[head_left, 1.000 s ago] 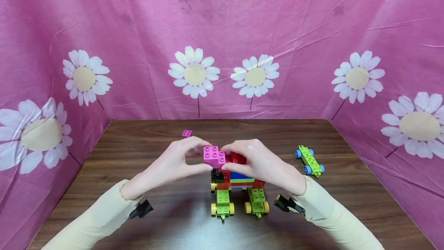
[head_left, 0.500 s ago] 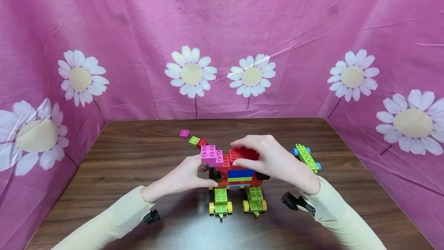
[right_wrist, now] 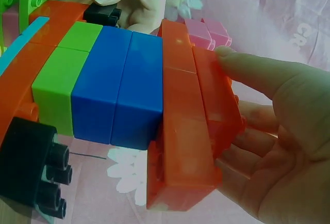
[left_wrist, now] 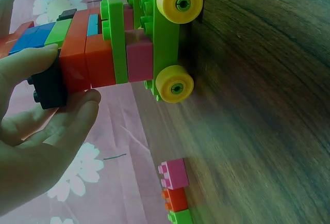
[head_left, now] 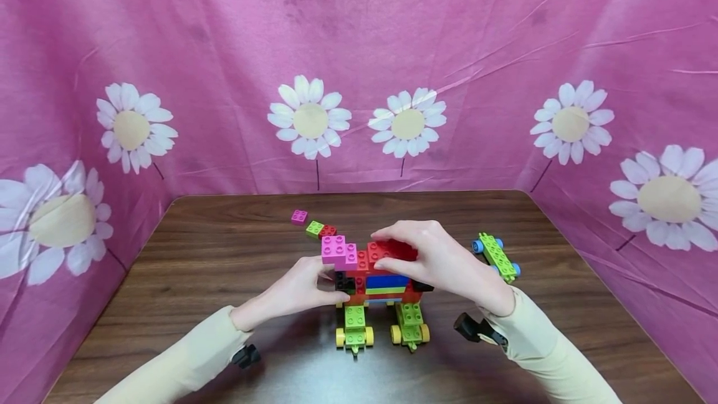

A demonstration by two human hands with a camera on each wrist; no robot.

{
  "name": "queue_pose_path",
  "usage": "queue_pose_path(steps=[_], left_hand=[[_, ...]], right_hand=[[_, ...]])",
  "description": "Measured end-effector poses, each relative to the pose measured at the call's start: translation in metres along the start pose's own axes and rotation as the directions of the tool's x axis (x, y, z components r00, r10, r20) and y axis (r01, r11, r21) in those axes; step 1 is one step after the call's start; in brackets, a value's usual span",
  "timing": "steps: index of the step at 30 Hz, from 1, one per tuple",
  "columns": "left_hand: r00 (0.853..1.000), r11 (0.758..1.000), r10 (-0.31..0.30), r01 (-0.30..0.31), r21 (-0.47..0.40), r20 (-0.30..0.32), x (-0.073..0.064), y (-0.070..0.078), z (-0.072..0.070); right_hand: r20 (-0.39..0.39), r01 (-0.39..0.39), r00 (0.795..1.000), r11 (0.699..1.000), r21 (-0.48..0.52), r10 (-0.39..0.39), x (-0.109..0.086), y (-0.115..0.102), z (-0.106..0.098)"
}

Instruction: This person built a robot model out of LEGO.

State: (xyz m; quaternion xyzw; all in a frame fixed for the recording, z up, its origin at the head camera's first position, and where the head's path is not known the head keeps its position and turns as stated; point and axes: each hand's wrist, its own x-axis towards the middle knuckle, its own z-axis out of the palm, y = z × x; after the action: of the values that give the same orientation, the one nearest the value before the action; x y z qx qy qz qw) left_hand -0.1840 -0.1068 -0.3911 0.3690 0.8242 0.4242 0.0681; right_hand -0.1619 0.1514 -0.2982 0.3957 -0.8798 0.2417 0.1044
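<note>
A toy-brick vehicle stands on the table, on two green wheeled bases (head_left: 354, 320) with yellow wheels. Its middle has blue bricks (head_left: 387, 281) and a green brick (right_wrist: 62, 74) between red ones. My left hand (head_left: 296, 288) holds its left side; in the left wrist view the thumb and fingers grip around a black brick (left_wrist: 50, 85). At the upper right, my right hand (head_left: 440, 260) holds a red brick (right_wrist: 214, 90) on top, thumb on one side and fingers on the other. Pink bricks (head_left: 335, 250) sit at the top left corner, untouched.
Behind the vehicle lie a loose pink brick (head_left: 300, 217), a green brick (head_left: 315, 228) and a red brick (head_left: 328, 230). A green base with blue wheels (head_left: 497, 256) stands to the right. A pink flowered cloth (head_left: 359, 42) hangs around the table.
Both hands have left the pink bricks at the top. The left hand dropped to the vehicle's left side; the right hand shifted right onto the red brick. Over the last half second they barely moved.
</note>
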Motion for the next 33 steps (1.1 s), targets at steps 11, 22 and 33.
queue_pose_path(steps=[11,22,33], left_hand=[[0.997,0.997,-0.075,0.075,-0.011,-0.016,-0.02,-0.01,-0.018],[0.987,0.986,-0.163,0.162,-0.046,-0.012,-0.042,-0.021,-0.047],[0.981,0.979,-0.191,0.189,-0.077,-0.015,-0.058,-0.027,-0.068]], right_hand=[[-0.08,0.06,0.995,0.998,0.035,-0.057,0.005,0.006,0.0],[-0.151,-0.104,0.981,0.99,0.099,0.119,0.021,0.045,0.011],[-0.052,-0.182,0.98,0.972,0.147,0.191,0.044,0.108,0.093]])
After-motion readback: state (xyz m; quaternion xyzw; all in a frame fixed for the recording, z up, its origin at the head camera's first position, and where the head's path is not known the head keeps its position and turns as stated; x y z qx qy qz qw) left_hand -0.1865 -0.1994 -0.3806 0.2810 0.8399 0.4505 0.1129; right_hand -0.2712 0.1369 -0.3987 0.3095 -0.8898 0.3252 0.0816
